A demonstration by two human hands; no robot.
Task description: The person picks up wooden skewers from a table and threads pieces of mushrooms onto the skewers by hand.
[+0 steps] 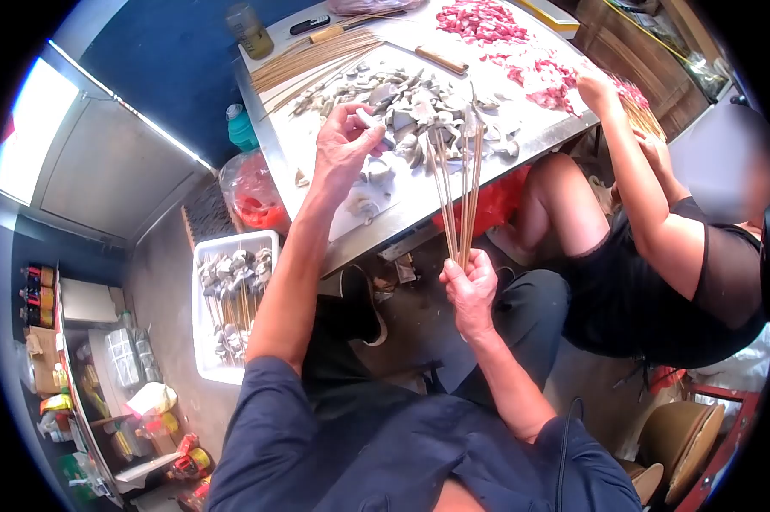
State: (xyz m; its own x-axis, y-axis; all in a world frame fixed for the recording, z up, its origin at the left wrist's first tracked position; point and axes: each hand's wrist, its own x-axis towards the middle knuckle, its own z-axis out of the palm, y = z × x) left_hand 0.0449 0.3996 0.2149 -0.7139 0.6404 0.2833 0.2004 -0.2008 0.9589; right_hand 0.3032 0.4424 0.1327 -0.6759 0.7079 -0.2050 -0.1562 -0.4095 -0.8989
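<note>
My right hand [472,288] is closed round the lower ends of several bamboo skewers [462,213], which fan upward to the table edge. Grey food pieces sit at or just behind the skewers' upper ends; which of them are threaded I cannot tell. Above the table, my left hand [344,147] pinches a small pale piece [368,118] between thumb and fingers. Right beside it spreads a heap of sliced grey-white food pieces [402,98], whose exact kind does not show. Loose bamboo skewers [316,61] lie in a bundle at the table's far left.
A white tray [199,328] of loaded skewers stands on the floor at left. On the white table [304,200] are red meat pieces [483,21], a wooden-handled knife [441,60] and a jar [248,32]. A co-worker [658,256] sits close on the right, handling skewers.
</note>
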